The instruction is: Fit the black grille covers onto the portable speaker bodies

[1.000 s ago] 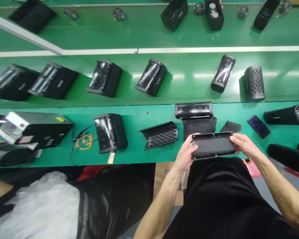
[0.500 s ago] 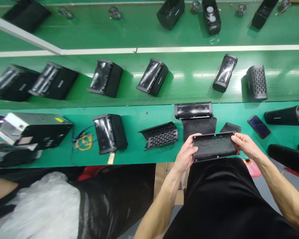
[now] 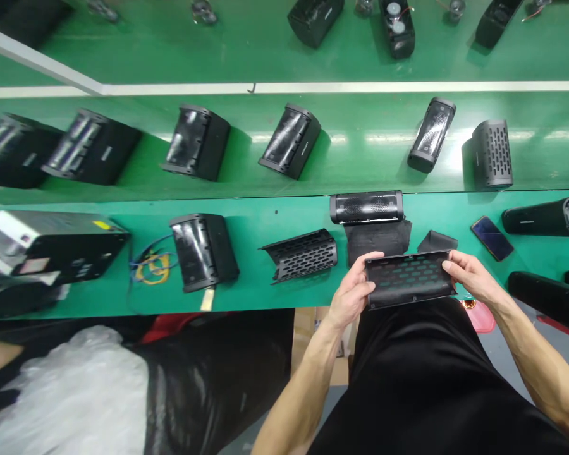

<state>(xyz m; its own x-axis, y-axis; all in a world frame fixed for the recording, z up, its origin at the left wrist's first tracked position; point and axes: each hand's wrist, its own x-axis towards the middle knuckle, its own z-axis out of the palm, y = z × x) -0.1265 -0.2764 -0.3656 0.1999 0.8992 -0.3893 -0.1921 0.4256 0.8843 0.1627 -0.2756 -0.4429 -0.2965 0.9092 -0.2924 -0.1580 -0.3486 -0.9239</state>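
Between my hands, over the bench's front edge, I hold a black slotted speaker grille (image 3: 408, 281). Its slots show green through them. My left hand (image 3: 353, 292) pinches the left end, thumb on the inner face. The right end is gripped by my right hand (image 3: 469, 273). Just beyond lies a dark mesh cloth (image 3: 378, 240), partly behind the grille, below a black speaker (image 3: 367, 207) on its side. A second curved grille (image 3: 304, 256) rests on the bench to the left. Right of the cloth is a folded black piece (image 3: 436, 241).
A phone (image 3: 492, 238) lies on the green bench (image 3: 251, 253) at right, near dark cylindrical speakers (image 3: 545, 294). To the left are a speaker (image 3: 203, 251), coiled cables (image 3: 155, 266) and a metal box (image 3: 71, 246). Several speakers line the conveyor (image 3: 360, 145). Someone in black sits left.
The grille in my hands has tilted slightly, and its slots now show clearly where it looked dark and solid before. The whole view has shifted a little. Both hands keep their grip.
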